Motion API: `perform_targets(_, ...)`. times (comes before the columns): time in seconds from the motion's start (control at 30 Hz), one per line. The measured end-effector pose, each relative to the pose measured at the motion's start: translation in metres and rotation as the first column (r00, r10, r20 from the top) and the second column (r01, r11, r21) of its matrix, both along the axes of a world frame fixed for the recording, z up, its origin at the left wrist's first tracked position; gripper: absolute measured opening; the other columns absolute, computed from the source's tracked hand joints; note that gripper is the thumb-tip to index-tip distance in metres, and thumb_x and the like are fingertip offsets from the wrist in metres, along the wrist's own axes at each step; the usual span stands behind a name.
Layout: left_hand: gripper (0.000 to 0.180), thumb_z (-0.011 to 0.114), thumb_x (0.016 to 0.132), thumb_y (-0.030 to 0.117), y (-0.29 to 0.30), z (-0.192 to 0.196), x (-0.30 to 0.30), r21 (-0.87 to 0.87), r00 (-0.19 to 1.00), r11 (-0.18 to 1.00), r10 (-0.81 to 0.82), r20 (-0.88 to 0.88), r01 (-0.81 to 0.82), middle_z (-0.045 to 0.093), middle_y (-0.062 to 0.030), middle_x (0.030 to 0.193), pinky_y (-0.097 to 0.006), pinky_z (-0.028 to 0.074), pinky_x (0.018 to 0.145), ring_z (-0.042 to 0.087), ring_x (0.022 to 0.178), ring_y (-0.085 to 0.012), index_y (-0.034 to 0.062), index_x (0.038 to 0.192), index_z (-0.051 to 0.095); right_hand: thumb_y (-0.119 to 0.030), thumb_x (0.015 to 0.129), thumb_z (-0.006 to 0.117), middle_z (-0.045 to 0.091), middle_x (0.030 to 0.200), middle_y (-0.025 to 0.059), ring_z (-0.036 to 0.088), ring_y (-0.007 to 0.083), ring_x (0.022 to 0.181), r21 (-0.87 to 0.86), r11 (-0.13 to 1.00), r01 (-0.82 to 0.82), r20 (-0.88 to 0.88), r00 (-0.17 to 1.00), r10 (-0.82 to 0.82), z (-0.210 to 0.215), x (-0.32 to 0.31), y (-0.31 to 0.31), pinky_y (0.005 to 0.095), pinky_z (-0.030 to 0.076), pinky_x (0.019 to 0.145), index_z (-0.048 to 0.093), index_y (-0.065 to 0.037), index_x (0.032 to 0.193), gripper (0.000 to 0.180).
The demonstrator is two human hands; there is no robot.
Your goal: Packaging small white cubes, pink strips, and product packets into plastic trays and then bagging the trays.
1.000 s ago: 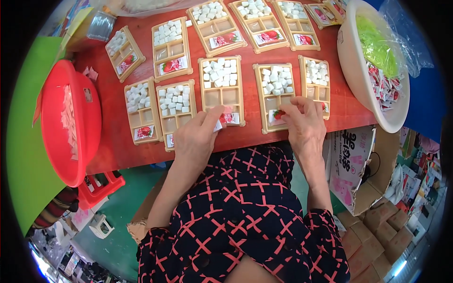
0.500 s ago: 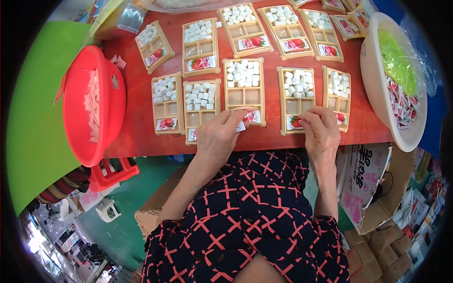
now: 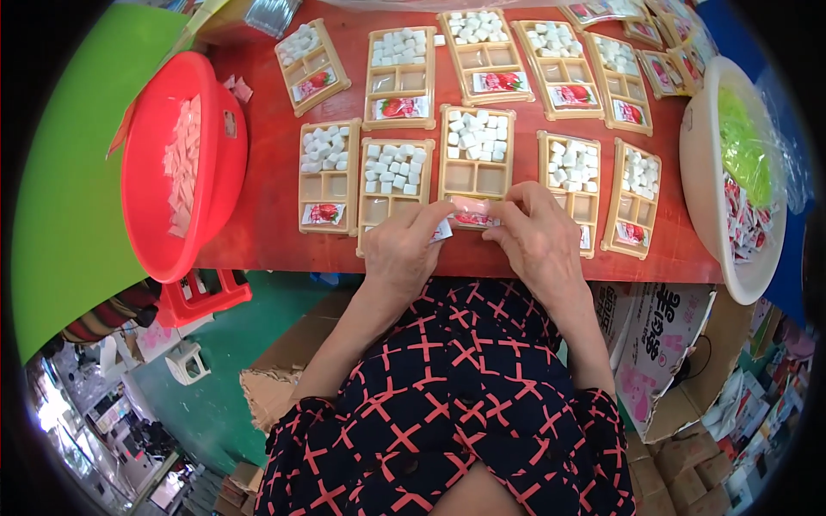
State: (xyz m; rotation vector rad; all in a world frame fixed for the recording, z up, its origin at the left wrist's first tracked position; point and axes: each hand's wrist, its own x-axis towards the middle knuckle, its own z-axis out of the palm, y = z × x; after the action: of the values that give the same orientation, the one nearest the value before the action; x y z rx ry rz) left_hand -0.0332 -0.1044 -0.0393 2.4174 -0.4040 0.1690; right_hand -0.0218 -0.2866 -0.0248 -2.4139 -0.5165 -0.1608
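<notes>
Pink sachet (image 3: 471, 211) sits pinched between my left hand (image 3: 403, 251) and right hand (image 3: 538, 236), fingers of both closed on its ends, at the near edge of the red table (image 3: 267, 185), over the near slot of a tan compartment tray (image 3: 476, 155) filled with white cubes. Farther left I see a red basin (image 3: 176, 163); far right, a cream bowl (image 3: 710, 215) of sachets

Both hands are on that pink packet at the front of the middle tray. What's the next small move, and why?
Probably press the pink packet flat into the bottom slot of the middle tray. The left hand and right hand pinch its ends right over that slot, and neighbouring trays already show a packet lying there.
</notes>
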Motion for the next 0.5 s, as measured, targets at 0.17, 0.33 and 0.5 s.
perform_targets(0.17, 0.029, 0.066, 0.066, 0.005, -0.001, -0.001, 0.001, 0.049, 0.999, 0.999, -0.02, -0.04, 0.022, 0.056, -0.0064, 0.071, -0.034, 0.044, 0.049, 0.058, 0.06, -0.0259, 0.0103, 0.093, 0.058, -0.008, 0.061, 0.071, 0.05, 0.082, 0.0085, 0.055, 0.0244, 0.072, -0.022, 0.999, -0.024, -0.061, 0.998, 0.023, 0.001, 0.002, 0.001, 0.034, 0.045, 0.058, 0.06, -0.005, 0.085, 0.026)
perform_targets(0.33, 0.031, 0.065, 0.066, 0.005, -0.001, -0.009, 0.0, -0.03, 1.0, 1.0, 0.006, -0.014, -0.007, 0.056, -0.0067, 0.071, -0.035, 0.046, 0.05, 0.058, 0.061, -0.0261, 0.01, 0.096, 0.058, -0.009, 0.061, 0.071, 0.05, 0.083, 0.0084, 0.055, 0.0251, 0.072, -0.1, 0.995, -0.014, -0.067, 0.998, 0.008, 0.001, 0.003, 0.003, 0.0351, 0.045, 0.06, 0.059, -0.004, 0.085, 0.028)
perform_targets(0.5, 0.031, 0.065, 0.067, 0.006, -0.002, -0.01, -0.001, 0.019, 1.0, 1.0, -0.001, -0.023, 0.002, 0.056, -0.0076, 0.071, -0.035, 0.046, 0.05, 0.058, 0.061, -0.0265, 0.0076, 0.097, 0.057, -0.008, 0.06, 0.071, 0.049, 0.085, 0.0084, 0.055, 0.0251, 0.076, -0.155, 0.986, -0.059, -0.013, 0.998, 0.057, 0.003, 0.007, 0.002, 0.0351, 0.045, 0.061, 0.057, -0.003, 0.084, 0.028)
